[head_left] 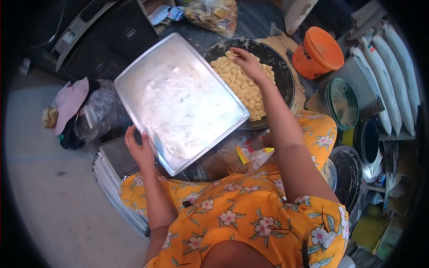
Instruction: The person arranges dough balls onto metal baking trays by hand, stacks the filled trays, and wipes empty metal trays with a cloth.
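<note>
A shiny metal baking tray with a raised rim lies tilted across the middle, bare apart from some pale smears. My left hand is at its lower left edge, fingers apart and the thumb against the rim. To the right, partly covered by the tray, a wide black basin holds a heap of small pale dough pieces. My right hand reaches over the far side of this heap, its fingers curled on a piece of dough. Its thumb is hidden.
An orange bucket and a green-rimmed bucket stand right of the basin, near long white sacks. Stacked trays lie by my left knee. A filled plastic bag sits behind; a pink hat is at left.
</note>
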Available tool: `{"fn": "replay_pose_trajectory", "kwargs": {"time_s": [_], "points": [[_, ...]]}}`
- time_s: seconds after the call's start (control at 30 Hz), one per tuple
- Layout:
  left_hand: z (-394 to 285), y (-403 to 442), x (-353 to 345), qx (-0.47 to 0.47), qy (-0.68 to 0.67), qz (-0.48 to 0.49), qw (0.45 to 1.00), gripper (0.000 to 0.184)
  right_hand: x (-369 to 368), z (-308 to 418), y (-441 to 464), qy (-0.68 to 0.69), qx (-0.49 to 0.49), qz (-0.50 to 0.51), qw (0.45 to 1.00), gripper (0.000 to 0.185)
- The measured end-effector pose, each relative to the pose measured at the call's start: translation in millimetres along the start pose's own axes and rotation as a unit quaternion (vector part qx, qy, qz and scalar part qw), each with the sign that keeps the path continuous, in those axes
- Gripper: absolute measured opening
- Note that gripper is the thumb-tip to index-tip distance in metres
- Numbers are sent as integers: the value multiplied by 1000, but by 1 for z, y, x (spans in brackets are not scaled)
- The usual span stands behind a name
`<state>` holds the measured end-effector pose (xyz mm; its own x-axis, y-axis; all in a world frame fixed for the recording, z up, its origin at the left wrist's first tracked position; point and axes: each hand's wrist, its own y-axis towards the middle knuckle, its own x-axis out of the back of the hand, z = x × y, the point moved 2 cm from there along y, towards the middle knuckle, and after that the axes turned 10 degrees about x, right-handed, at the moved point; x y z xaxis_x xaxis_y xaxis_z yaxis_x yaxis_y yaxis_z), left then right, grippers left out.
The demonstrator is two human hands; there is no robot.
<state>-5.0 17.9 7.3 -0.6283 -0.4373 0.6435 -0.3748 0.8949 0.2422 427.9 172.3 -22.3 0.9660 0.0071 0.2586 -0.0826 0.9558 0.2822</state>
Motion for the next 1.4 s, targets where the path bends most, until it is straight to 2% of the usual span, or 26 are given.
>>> {"fn": "replay_pose_trajectory", "kwargs": {"time_s": [0.07, 0.1, 0.17, 0.23, 0.3, 0.4, 0.47, 0.5, 0.57, 0.6, 0.67, 0.7, 0.77, 0.83, 0.87, 0.9, 0.93, 0.97, 1.07, 1.17, 1.2, 1.23, 1.3, 1.33, 1.37, 1.4], "points": [[-50, 7, 22, -74, 1, 8, 997, 37, 27, -28, -20, -22, -171, -106, 979, 53], [-114, -16, -40, -98, -17, 85, 991, 35, 111, -89, -37, -101, -231, -95, 963, 53], [-178, -5, -77, -183, -18, 193, 964, 31, 143, -149, -55, -154, -333, -53, 929, 53], [-227, 12, -129, -245, -27, 306, 920, 32, 159, -254, -84, -198, -347, 18, 917, 56], [-265, 25, -201, -315, -8, 386, 867, 33, 169, -295, -111, -269, -386, 148, 870, 57], [-308, 37, -310, -296, 100, 512, 800, 39, 172, -310, -143, -260, -429, 43, 864, 58], [-295, 45, -394, -295, 169, 502, 795, 45, 164, -325, -164, -298, -423, -33, 855, 62], [-289, 43, -422, -250, 189, 507, 803, 46, 151, -314, -173, -256, -462, -90, 844, 71], [-260, 36, -471, -163, 236, 511, 810, 47, 98, -333, -191, -286, -500, 33, 817, 77], [-237, 30, -502, -121, 262, 509, 811, 47, 65, -287, -185, -335, -501, 7, 798, 76], [-187, 7, -551, -16, 265, 504, 822, 47, 41, -257, -172, -354, -456, 64, 814, 73], [-165, -7, -563, 49, 244, 499, 830, 47, 39, -273, -168, -320, -406, 147, 843, 71], [-150, -36, -572, 150, 269, 519, 797, 50, 89, -255, -137, 39, -538, 199, 818, 65], [-147, -53, -576, 228, 272, 519, 778, 55, 128, -313, -134, -54, -525, 121, 841, 58], [-149, -57, -576, 257, 264, 512, 776, 58, 155, -325, -130, -176, -470, 118, 857, 65], [-150, -57, -574, 285, 257, 504, 774, 61, 160, -322, -135, -284, -491, 42, 823, 80], [-149, -58, -568, 320, 243, 504, 765, 71, 145, -331, -147, -269, -480, 25, 835, 87], [-146, -62, -562, 331, 255, 474, 775, 73, 123, -338, -164, -254, -473, 8, 844, 95], [-124, -67, -578, 319, 293, 423, 796, 81, 4, -273, -162, -245, -577, 97, 773, 108], [-83, -75, -585, 374, 272, 407, 788, 82, -24, -253, -145, -184, -513, 225, 808, 80], [-75, -81, -580, 287, 327, 440, 785, 81, 27, -234, -123, -73, -495, 241, 831, 71], [-91, -85, -565, 236, 367, 505, 744, 80, 65, -231, -109, 42, -471, 254, 843, 64], [-126, -86, -541, 174, 421, 628, 631, 80, 115, -311, -113, -178, -474, 124, 854, 56], [-130, -87, -538, 160, 428, 687, 565, 81, 129, -315, -125, -257, -466, -21, 846, 61], [-113, -84, -551, 187, 417, 744, 487, 83, 132, -312, -135, -327, -447, -168, 815, 68], [-104, -81, -556, 213, 401, 794, 403, 86, 105, -331, -159, -337, -416, -194, 822, 74]]}}
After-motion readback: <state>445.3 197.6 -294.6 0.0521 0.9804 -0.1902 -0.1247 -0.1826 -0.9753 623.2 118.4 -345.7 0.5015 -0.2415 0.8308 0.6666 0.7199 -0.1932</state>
